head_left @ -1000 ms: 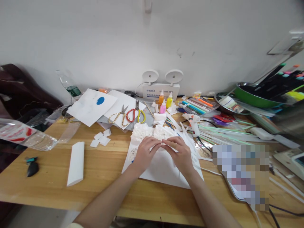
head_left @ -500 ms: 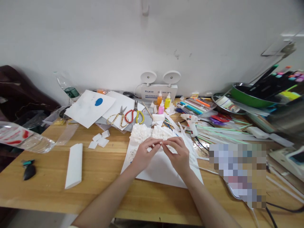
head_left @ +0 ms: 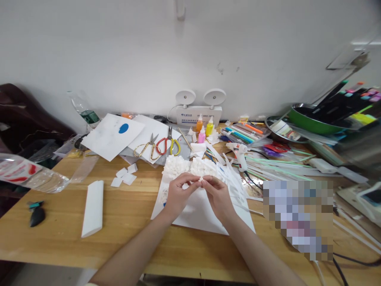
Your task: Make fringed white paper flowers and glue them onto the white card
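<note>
Above a white sheet (head_left: 202, 214) my two hands meet, fingertip to fingertip. Between them is a small bit of white paper (head_left: 201, 179), partly covered by the fingers. My left hand (head_left: 181, 193) pinches it from one side with thumb and forefinger. From the other side my right hand (head_left: 217, 194) pinches the same bit. Clumps of crumpled white paper (head_left: 175, 167) cover the far part of the sheet, just beyond my fingers. White paper strips (head_left: 235, 178) fan out to the right of my right hand.
On the left lie small white paper squares (head_left: 128, 178), a folded white paper (head_left: 93, 208) and a plastic bottle (head_left: 32, 174). Scissors (head_left: 149, 147), red-and-yellow-handled pliers (head_left: 169, 143) and paint bottles (head_left: 201, 136) stand or lie behind. To the right are a glue gun (head_left: 240, 155) and a green bowl (head_left: 312, 121).
My right hand's fingers have curled in and dropped slightly, and the white bit shows more clearly between the fingertips. The things on the table have stayed put.
</note>
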The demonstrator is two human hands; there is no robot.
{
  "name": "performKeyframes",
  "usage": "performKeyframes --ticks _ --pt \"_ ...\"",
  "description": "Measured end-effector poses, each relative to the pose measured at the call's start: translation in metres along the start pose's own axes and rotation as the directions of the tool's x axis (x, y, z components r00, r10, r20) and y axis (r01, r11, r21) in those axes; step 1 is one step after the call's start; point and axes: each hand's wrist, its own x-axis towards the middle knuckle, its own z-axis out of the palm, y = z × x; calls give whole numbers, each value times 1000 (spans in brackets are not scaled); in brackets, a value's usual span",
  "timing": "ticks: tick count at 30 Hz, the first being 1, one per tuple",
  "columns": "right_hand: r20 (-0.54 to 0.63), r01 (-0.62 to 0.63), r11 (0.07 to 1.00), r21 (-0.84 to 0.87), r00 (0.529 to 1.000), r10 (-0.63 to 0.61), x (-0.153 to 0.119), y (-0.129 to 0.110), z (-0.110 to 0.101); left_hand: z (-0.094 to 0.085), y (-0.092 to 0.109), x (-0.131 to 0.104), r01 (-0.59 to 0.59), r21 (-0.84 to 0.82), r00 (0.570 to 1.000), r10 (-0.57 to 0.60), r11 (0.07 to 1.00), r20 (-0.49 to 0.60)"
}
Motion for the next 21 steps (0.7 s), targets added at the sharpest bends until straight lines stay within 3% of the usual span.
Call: performKeyframes --ticks 13,21 --pt "48 224 947 -229 975 -219 -1 -4 -6 -1 5 2 27 -34 1000 -27 999 -11" --pt "82 303 862 -405 952 -296 -2 -7 -6 -1 4 1 39 90 999 -42 995 27"
